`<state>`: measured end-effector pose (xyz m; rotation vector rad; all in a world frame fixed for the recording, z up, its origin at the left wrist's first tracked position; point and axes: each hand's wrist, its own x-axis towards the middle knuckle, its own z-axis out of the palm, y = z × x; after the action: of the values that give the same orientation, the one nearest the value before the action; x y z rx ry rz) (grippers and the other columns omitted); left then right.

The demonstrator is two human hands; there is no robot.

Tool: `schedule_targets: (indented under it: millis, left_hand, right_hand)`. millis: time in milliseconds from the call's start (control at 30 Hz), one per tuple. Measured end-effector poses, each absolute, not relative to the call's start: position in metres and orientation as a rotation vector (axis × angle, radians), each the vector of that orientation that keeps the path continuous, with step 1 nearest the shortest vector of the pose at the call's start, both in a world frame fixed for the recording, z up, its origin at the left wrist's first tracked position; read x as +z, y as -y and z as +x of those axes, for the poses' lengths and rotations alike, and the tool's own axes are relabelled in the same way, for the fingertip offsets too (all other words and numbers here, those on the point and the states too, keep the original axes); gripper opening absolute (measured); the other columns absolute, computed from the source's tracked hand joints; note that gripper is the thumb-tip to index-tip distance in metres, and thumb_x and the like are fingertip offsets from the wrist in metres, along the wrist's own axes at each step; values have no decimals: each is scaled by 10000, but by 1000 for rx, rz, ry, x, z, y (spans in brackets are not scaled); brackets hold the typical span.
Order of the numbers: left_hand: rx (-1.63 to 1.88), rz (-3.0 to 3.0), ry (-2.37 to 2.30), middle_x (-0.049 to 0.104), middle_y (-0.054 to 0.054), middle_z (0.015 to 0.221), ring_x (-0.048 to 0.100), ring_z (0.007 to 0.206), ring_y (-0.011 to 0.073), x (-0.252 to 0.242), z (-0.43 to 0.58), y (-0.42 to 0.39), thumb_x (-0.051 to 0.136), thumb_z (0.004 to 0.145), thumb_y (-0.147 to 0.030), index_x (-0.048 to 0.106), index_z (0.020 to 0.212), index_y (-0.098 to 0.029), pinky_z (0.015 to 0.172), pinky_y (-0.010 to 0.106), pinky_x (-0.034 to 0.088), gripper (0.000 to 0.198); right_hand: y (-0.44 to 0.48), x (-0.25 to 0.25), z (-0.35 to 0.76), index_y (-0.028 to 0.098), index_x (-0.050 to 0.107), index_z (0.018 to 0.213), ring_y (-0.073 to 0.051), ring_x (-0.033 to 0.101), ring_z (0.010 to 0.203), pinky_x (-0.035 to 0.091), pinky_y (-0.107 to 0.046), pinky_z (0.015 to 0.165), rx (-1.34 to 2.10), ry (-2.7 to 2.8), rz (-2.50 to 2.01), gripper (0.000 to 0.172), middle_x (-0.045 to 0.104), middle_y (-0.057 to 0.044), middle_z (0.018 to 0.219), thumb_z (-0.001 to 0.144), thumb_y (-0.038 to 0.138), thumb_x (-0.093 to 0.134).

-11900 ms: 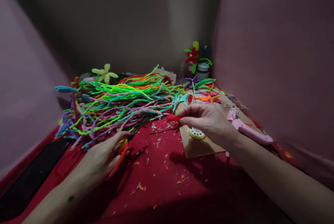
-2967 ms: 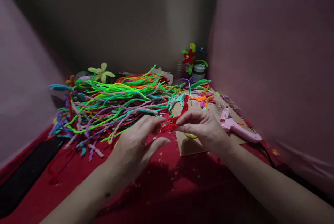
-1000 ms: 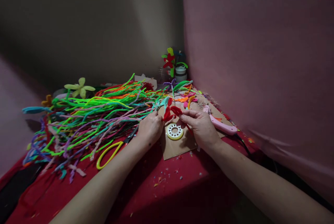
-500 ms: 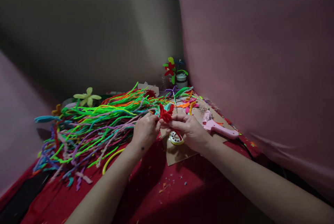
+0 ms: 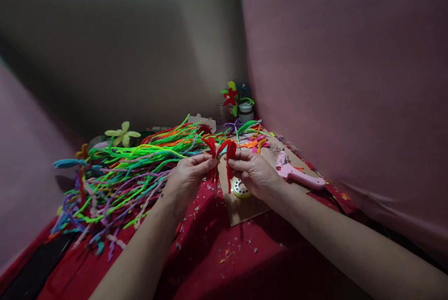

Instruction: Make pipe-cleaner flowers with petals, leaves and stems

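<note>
Between thumb and fingers, my left hand (image 5: 189, 175) pinches a bunch of red pipe-cleaner petals (image 5: 210, 145), with thin ends hanging below it. Just to the right, my right hand (image 5: 258, 174) pinches a looped red pipe-cleaner petal (image 5: 231, 150), its tail pointing down. The two red pieces are close together; whether they touch is hard to tell. Under my right hand is a round yellow-and-white disc with holes (image 5: 241, 189), on a sheet of brown cardboard (image 5: 247, 212).
A large heap of coloured pipe cleaners (image 5: 140, 164) lies left. A pink glue gun (image 5: 303, 177) rests to the right. Behind stand a white-lidded jar (image 5: 246, 111), a red pipe-cleaner flower (image 5: 230, 97) and a pale yellow flower (image 5: 123, 134). Scraps litter the red cloth (image 5: 245, 262).
My hands have moved apart from the red cluster they held together. Each now pinches a separate-looking red part. The view has shifted slightly.
</note>
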<state>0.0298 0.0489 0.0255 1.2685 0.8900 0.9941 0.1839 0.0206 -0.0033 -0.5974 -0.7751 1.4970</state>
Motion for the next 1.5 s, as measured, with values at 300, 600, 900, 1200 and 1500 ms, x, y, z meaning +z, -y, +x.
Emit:
schedule_targets:
  millis: [300,600,900,1200,1500]
  left_hand:
    - [891,1208,-858,694,84,692,616,602,150,22,40,-37,738,633,-253,702,750,-88,618,253,443,205]
    - [919,1100,-777,636,16,653,594,566,113,15,46,-33,749,614,-201,656,716,-106,594,228,450,167]
    - [934,1079,-736,595,-12,586,547,525,82,18,51,-25,784,570,-203,618,653,-119,532,184,421,204]
    - [1118,1202,-649,631,-11,643,550,588,97,19,54,-17,738,617,-178,651,675,-159,619,215,433,106]
    - [1054,1269,-625,638,7,569,549,550,111,18,48,-18,765,576,-169,687,615,-146,585,232,440,90]
  right_hand:
    - [-24,-8,181,169,661,693,-71,433,508,358,-224,508,1235,978,-537,142,575,35,595,623,271,730]
    - [-24,-12,178,176,646,647,-75,446,443,385,-212,413,1344,879,-483,142,558,41,554,594,253,753]
    - [-16,-6,178,221,647,711,-69,448,499,370,-194,449,1337,782,-425,212,567,54,617,547,184,776]
    - [-14,-1,182,350,545,1165,-109,543,774,471,-247,717,1230,860,-430,681,563,13,1002,552,180,789]
    - [-9,-5,190,240,736,792,-140,528,820,420,-302,787,1289,1211,-371,101,604,-11,826,730,282,667]
